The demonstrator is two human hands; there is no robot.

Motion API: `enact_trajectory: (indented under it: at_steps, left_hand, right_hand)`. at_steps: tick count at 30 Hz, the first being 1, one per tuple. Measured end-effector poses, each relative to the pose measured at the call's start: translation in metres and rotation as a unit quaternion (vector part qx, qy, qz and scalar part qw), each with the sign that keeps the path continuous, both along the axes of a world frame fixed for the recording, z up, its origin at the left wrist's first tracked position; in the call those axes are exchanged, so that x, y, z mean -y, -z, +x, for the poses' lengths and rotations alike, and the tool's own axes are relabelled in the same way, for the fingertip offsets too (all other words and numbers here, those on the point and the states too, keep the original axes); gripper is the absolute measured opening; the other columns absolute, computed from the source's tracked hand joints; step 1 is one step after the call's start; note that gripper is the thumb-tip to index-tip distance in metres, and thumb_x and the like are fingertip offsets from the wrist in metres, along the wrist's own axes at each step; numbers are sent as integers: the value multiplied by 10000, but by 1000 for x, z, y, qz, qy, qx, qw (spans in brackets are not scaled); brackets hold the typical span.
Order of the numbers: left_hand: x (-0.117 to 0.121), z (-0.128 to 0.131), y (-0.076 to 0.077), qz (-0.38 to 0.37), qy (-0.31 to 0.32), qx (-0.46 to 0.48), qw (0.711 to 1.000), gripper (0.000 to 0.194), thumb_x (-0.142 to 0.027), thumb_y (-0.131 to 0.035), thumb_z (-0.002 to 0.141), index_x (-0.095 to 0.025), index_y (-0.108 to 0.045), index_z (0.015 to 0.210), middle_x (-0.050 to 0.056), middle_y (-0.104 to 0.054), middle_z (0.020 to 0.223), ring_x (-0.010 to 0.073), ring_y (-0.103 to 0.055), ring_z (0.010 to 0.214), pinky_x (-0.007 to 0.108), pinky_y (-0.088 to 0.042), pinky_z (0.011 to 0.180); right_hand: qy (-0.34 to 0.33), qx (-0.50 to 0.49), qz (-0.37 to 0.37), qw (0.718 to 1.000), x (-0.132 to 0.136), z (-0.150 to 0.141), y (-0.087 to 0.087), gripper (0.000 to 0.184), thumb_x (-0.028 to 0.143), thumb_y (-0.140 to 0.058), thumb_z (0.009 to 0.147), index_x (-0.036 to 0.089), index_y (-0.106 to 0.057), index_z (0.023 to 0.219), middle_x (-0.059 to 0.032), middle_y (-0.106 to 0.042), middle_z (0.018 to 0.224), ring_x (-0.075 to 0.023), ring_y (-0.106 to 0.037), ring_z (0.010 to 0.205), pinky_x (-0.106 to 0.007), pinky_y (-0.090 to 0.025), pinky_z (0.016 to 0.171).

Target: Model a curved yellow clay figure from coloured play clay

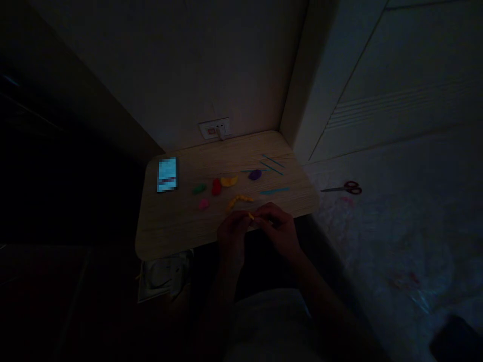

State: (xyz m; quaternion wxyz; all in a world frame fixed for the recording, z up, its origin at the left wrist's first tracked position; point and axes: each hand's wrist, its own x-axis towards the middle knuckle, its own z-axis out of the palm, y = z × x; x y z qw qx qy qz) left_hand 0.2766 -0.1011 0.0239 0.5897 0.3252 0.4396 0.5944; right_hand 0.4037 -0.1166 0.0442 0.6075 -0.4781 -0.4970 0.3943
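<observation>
My left hand (233, 229) and my right hand (277, 226) meet over the front edge of the small wooden table (169, 226). Between their fingertips is a small piece of yellow modelling clay (251, 216), pinched from both sides. Just beyond them lies a curved, beaded strip of orange-yellow clay (239, 199). Farther back are a yellow clay lump (229, 181), a red one (216, 187), a green one (198, 188), a pink one (204, 203) and a purple one (255, 175). The dim light hides finger detail.
A lit phone (167, 174) lies at the table's left. Thin blue sticks (271, 167) and a blue plastic knife (274, 191) lie at the right. Scissors (345, 188) rest on the pale surface beyond. A wall socket (215, 129) holds a plug. Papers (164, 276) sit below the table.
</observation>
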Motion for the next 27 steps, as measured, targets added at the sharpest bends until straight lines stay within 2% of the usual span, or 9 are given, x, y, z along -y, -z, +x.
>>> enact_trajectory:
  at_steps: [3,8,12,19,25,27]
  left_hand:
    - [0,0,-1,8,7,-7,1000,223,-333,-892,677,-189,-787,811,19,-752,807,141,-686,756,256,-566,760]
    - [0,-1,0,-4,4,-17,1000,254,-320,-906,662,-202,-797,859,26,-775,867,157,-711,796,269,-575,781]
    - [2,-3,-1,8,23,-14,1000,275,-328,-902,674,-203,-805,899,42,-781,919,188,-725,879,292,-576,831]
    - [1,-3,-5,-3,24,34,999,291,-332,-937,621,-199,-791,834,18,-752,856,137,-686,802,241,-559,785]
    - [0,-3,1,-25,3,8,1000,312,-325,-933,629,-202,-791,878,35,-774,913,155,-705,839,257,-566,800]
    - [1,-4,2,-17,15,-5,1000,310,-348,-917,664,-201,-796,909,43,-777,933,164,-710,865,269,-565,824]
  right_hand:
    - [2,6,-19,1000,1,0,0,25,260,-752,842,243,-766,853,-26,-700,848,-177,-643,764,-298,-523,685]
    - [-4,7,-11,1000,2,0,-2,25,258,-750,849,249,-766,866,-28,-725,874,-187,-671,813,-299,-530,707]
    - [9,11,-30,999,2,-1,-1,54,276,-794,813,245,-759,839,-19,-748,844,-178,-670,741,-300,-531,689]
    - [22,31,-43,998,2,0,4,54,277,-796,818,237,-762,832,-5,-738,770,-172,-660,704,-294,-519,680]
    - [25,32,-39,998,2,0,3,81,301,-793,824,236,-745,826,-5,-727,765,-169,-641,687,-295,-517,667]
    - [23,37,-36,998,2,0,3,90,314,-786,833,236,-743,848,-9,-734,788,-170,-641,693,-297,-520,674]
